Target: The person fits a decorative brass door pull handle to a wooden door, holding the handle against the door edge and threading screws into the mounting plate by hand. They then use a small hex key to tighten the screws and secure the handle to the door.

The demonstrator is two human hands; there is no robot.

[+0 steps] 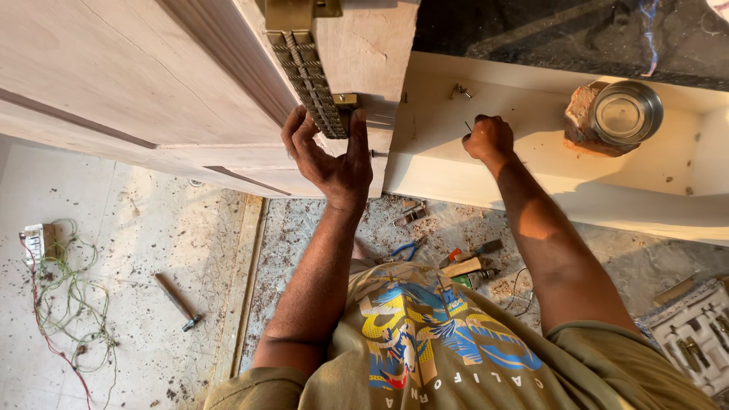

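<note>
Left hand — fingers and thumb wrapped around the edge of the wooden door, clamped just below the ornate brass handle; the door leans against the pale door frame.

Right hand — closed in a fist about a small thin tool, tip pressed to the frame; what kind of tool cannot be told.

Risk, as judged: the door rests on one grip alone — a slackened hand could let it swing or drop toward the floor; the thin tool could skid off the frame and mark it.

Screw — projecting from the frame, above the right hand.

Steel bowl — set against a brick fragment; appears empty.

Tool case — lower right, open, compartments holding small metal pieces.

Floor: hammer, pliers, tangled green wire, sawdust.
</note>
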